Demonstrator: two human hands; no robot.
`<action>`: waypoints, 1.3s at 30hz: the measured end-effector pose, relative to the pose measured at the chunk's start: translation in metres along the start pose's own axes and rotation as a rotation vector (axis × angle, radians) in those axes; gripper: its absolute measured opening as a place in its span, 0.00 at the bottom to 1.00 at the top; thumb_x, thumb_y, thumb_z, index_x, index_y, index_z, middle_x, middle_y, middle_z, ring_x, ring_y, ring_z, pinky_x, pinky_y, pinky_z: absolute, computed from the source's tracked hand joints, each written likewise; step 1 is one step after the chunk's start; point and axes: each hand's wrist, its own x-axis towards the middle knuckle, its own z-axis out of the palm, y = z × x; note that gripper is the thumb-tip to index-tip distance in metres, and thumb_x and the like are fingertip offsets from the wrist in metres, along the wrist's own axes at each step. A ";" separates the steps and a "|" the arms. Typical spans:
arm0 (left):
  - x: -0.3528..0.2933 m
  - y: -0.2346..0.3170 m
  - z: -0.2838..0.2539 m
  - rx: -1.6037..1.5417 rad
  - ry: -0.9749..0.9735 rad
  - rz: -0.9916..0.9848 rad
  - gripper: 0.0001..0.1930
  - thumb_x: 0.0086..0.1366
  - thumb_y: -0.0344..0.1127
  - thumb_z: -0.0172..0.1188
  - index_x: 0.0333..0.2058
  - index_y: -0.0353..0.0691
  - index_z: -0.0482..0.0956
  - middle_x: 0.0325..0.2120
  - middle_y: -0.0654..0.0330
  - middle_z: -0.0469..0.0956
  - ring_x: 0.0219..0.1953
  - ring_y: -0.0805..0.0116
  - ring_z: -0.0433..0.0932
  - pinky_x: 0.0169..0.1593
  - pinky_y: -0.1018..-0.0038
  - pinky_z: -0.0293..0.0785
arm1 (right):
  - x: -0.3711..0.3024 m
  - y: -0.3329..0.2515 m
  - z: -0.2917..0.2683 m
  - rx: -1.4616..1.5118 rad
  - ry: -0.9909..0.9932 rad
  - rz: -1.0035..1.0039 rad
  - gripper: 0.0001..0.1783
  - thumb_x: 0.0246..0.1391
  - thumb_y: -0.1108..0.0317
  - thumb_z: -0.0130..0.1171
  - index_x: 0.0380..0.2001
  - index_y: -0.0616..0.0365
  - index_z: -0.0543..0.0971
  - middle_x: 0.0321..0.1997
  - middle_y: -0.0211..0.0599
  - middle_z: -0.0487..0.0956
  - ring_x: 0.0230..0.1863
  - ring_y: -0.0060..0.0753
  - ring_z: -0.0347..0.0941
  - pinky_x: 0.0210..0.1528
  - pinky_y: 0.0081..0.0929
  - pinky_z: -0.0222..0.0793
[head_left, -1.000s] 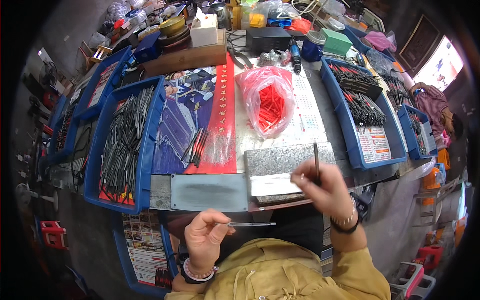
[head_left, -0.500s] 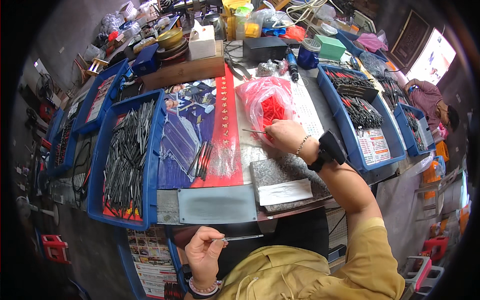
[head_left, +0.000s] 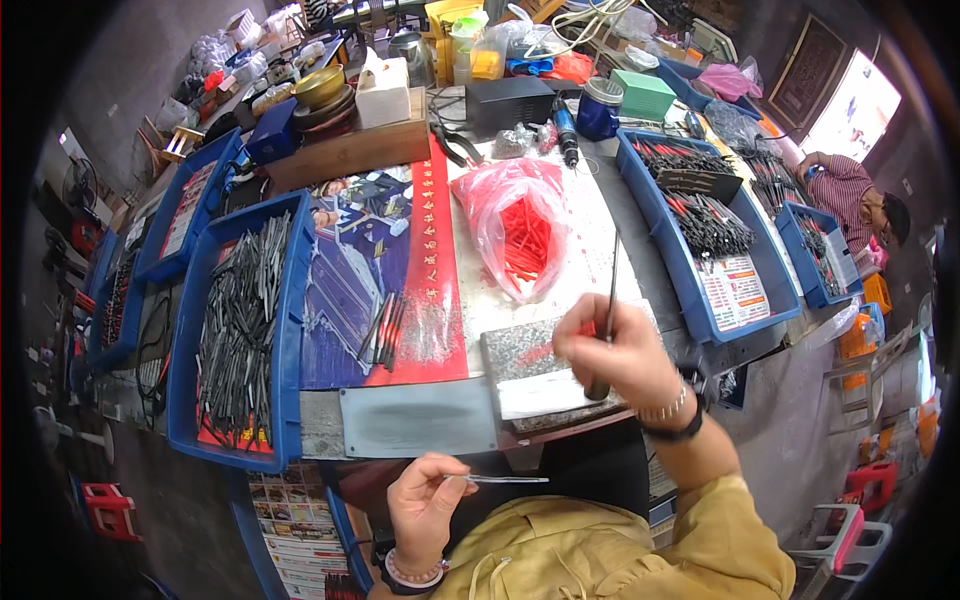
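My left hand (head_left: 428, 510) is low in front of my body, thumb and fingertips pinching a thin silvery rod (head_left: 515, 479) that points right. My right hand (head_left: 625, 352) is closed round a screwdriver-like tool (head_left: 613, 275), its slim dark shaft upright and its dark handle end below the fist. Under that hand lies a speckled stone block (head_left: 515, 350) with a folded white cloth (head_left: 530, 397) on it. A blurred red streak shows beside the right fingers; whether they hold it I cannot tell. Beyond, a clear bag (head_left: 525, 240) gapes open, full of small red pieces.
A blue tray (head_left: 285, 400) of dark slender rods stands left, beside several red-and-black pieces (head_left: 388, 330) on a poster. A grey plate (head_left: 418, 415) lies at the table's front edge. Blue trays (head_left: 700, 300) with dark bundles stand right; a person (head_left: 850, 195) leans in beyond.
My right hand has come back from the red pieces' bag toward me, and the tool has swung from pointing left to upright. My left hand has shifted slightly right, still pinching the rod.
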 end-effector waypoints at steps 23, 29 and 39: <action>-0.005 -0.016 0.035 -0.223 -0.132 -0.201 0.08 0.74 0.30 0.53 0.46 0.32 0.72 0.38 0.53 0.79 0.32 0.70 0.82 0.37 0.76 0.81 | -0.109 0.050 0.029 -0.307 -0.086 -0.279 0.09 0.54 0.82 0.61 0.39 0.65 0.83 0.28 0.41 0.84 0.27 0.30 0.83 0.30 0.21 0.76; -0.003 -0.015 0.036 -0.219 -0.156 -0.203 0.08 0.74 0.30 0.53 0.46 0.32 0.73 0.37 0.54 0.79 0.33 0.71 0.82 0.38 0.76 0.81 | -0.107 0.055 0.032 -0.321 -0.064 -0.378 0.12 0.51 0.79 0.65 0.41 0.61 0.83 0.27 0.40 0.82 0.23 0.36 0.79 0.26 0.25 0.72; -0.002 -0.020 0.035 -0.248 -0.134 -0.219 0.08 0.74 0.30 0.53 0.47 0.32 0.72 0.37 0.54 0.79 0.32 0.71 0.81 0.39 0.76 0.80 | -0.105 0.060 0.035 -0.406 -0.129 -0.452 0.16 0.49 0.79 0.66 0.43 0.63 0.81 0.25 0.41 0.80 0.23 0.40 0.78 0.26 0.29 0.73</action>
